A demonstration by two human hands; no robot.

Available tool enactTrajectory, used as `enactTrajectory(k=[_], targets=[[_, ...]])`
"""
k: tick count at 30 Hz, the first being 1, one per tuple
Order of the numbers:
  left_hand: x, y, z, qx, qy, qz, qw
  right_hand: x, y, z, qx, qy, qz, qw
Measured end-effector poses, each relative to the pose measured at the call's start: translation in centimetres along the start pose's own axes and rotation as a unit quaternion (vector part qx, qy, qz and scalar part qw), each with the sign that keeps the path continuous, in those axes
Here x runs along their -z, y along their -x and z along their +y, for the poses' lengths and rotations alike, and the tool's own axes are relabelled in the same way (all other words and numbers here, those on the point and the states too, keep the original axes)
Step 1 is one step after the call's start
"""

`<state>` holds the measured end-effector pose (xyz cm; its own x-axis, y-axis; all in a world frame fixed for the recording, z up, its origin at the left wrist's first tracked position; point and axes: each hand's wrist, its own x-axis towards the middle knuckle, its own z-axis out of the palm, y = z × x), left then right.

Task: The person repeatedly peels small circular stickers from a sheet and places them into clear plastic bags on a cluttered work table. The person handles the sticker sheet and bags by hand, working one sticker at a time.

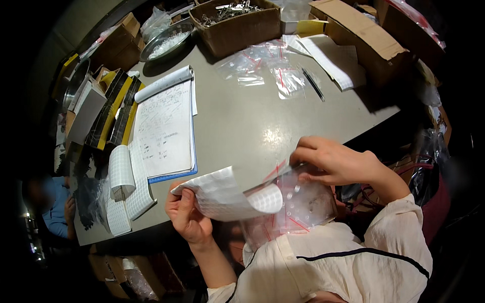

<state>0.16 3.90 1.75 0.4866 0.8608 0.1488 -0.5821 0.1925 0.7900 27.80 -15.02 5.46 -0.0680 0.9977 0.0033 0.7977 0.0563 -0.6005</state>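
Pinches a white patterned sheet (217, 194) by its left end between thumb and fingers of the left hand (189, 217), at the lower centre of the frame. Holds it out to the right of that hand, touching the left and apart from the right hand (331, 161), with the long axis running roughly left to right and the free end curling over, pointing right, in front of clear red-lined bags (303, 204). Bends the right hand's fingers at the bags' upper edge, above and right of the curl; cannot tell whether pinching 1 bag, several or none.
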Motion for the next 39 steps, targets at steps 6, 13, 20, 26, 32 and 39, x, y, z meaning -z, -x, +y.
enactTrajectory(k=[6,13,20,26,32,39], targets=[[-1.2,1.0,0.8,-0.016,-0.145,-0.063,0.987,2.5,-2.0,-1.9,0.002,-0.165,0.105,0.981],[-3.0,0.8,1.6,-0.007,-0.269,-0.14,0.953,1.8,-5.4,-4.7,0.118,-0.165,0.032,0.979],[-5.8,-1.3,4.4,-0.06,-0.345,-0.181,0.919,1.6,-7.1,-5.0,0.266,0.017,0.223,0.938],[-7.0,-2.4,5.4,-0.186,-0.482,-0.25,0.819,2.9,-7.0,-4.9,0.305,0.089,0.251,0.914],[-8.3,-2.4,6.1,-0.254,-0.476,-0.278,0.795,4.0,-6.3,-4.9,0.347,0.139,0.267,0.888],[-8.1,-2.2,6.3,-0.25,-0.455,-0.262,0.814,3.8,-6.1,-5.2,0.366,0.11,0.271,0.884]])
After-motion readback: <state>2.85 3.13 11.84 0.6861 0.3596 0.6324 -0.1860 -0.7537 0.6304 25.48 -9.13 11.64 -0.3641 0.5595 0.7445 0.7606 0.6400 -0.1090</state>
